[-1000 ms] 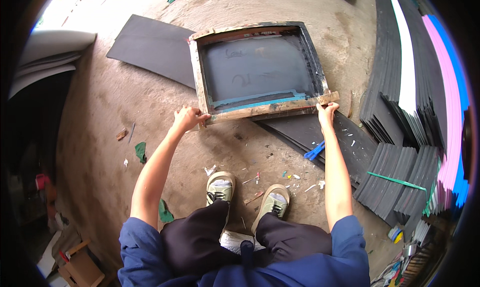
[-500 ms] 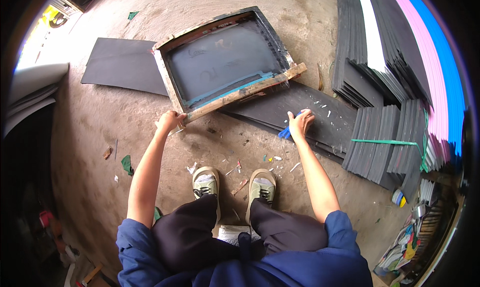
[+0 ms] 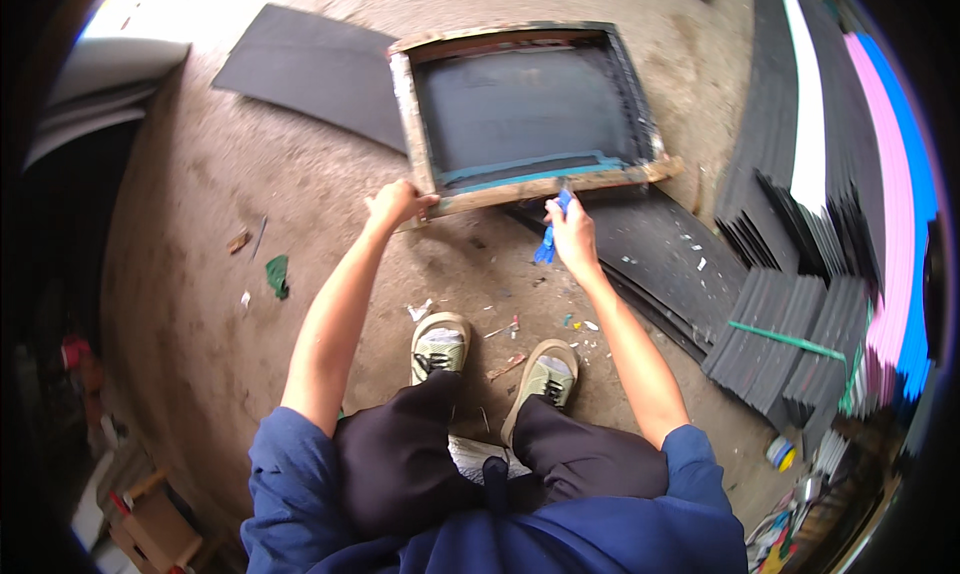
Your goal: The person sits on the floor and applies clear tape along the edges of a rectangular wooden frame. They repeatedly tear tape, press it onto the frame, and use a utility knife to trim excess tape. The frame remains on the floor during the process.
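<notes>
A wooden screen-printing frame (image 3: 540,186) with a dark mesh and a teal band along its near side is ahead of me, above dark flat sheets. My left hand (image 3: 398,204) is closed on its near left corner. My right hand (image 3: 573,236) is closed round a blue strip-like thing (image 3: 545,246), whose exact kind I cannot make out. The blue thing's upper end is at the frame's near rail, and the lower end hangs below the fingers. Whether the upper end touches the rail is hard to tell.
Dark sheets (image 3: 668,259) lie under the frame's right side, another dark sheet (image 3: 310,69) at its left. Stacked dark, white, pink and blue sheets (image 3: 890,214) stand at the right, beside a bundle (image 3: 765,324) tied with green band. Scraps litter the floor near my shoes (image 3: 440,352).
My right hand has brought the blue thing up and left to the frame's near rail. My left hand still grips the corner. The whole view has shifted and turned slightly.
</notes>
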`<state>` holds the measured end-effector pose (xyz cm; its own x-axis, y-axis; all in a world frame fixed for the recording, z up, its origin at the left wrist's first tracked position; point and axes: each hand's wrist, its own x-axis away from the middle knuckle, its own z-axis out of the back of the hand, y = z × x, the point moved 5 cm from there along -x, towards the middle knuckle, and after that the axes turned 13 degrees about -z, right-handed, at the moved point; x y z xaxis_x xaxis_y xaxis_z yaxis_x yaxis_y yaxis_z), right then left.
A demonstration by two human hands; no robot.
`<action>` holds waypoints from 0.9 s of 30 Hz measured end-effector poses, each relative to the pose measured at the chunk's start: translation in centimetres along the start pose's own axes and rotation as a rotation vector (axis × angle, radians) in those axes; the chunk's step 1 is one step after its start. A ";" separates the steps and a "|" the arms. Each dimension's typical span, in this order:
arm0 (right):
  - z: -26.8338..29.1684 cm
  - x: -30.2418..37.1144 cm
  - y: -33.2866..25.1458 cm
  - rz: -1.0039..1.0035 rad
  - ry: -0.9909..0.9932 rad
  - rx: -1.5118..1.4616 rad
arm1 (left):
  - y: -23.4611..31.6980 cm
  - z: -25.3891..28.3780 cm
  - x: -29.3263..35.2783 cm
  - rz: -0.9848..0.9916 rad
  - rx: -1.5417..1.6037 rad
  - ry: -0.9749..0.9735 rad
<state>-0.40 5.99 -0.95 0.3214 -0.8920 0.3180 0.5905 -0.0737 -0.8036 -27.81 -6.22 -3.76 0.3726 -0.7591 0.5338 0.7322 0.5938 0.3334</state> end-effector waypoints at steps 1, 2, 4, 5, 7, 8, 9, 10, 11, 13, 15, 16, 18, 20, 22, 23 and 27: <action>-2.1 0.1 -1.4 0.013 -0.086 0.139 | 0.4 -0.1 -0.1 -0.014 0.024 0.003; -4.2 0.4 -2.7 0.028 -0.171 0.277 | 0.6 -0.1 0.0 -0.027 0.045 0.005; -7.7 2.2 -5.7 0.113 -0.236 0.508 | 0.2 -0.1 0.1 -0.017 0.073 -0.008; -9.4 2.5 -6.2 0.148 -0.301 0.541 | -0.1 -0.2 0.0 -0.010 0.090 -0.018; -11.6 2.4 -6.6 0.149 -0.373 0.533 | -0.8 -0.5 -0.2 0.009 0.112 -0.016; -12.6 2.5 -6.7 0.149 -0.407 0.528 | -1.2 -0.6 -0.4 0.025 0.110 0.010; -13.2 2.7 -7.1 0.131 -0.454 0.518 | -1.6 -0.9 -0.3 0.036 0.140 0.001; -13.8 2.0 -6.1 0.188 -0.454 0.571 | -1.0 -0.9 -0.6 0.009 0.141 0.021; -14.6 1.2 -4.9 0.244 -0.452 0.624 | -0.4 -0.9 -0.8 -0.020 0.143 0.041; -15.8 1.4 -5.2 0.291 -0.440 0.653 | -0.7 -1.0 -0.5 -0.038 0.123 0.043; -16.1 1.5 -5.3 0.258 -0.383 0.621 | -1.0 -1.1 -0.4 -0.047 0.140 0.042; -16.4 1.7 -5.5 0.404 -0.354 0.710 | -1.0 -1.1 -0.4 -0.054 0.149 0.042; -16.9 1.8 -5.7 0.626 -0.296 0.850 | -0.9 -1.0 -0.4 -0.066 0.137 0.059; -17.4 1.6 -5.4 0.708 -0.245 0.922 | -0.8 -1.0 -0.6 -0.077 0.141 0.039; -18.3 1.6 -5.5 0.743 -0.261 0.995 | -1.4 -1.2 -0.4 -0.069 0.135 0.083; -18.8 1.5 -5.5 0.769 -0.293 1.052 | -1.6 -1.3 -0.3 -0.066 0.132 0.104; -17.9 -1.1 -3.2 0.121 -0.414 0.678 | -0.3 -1.2 -0.6 -0.090 0.134 0.086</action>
<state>-15.93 -0.75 -7.76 0.5817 -0.6287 0.5161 0.8124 0.4180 -0.4065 -27.53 -6.22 -5.16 0.3603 -0.8274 0.4308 0.6843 0.5483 0.4807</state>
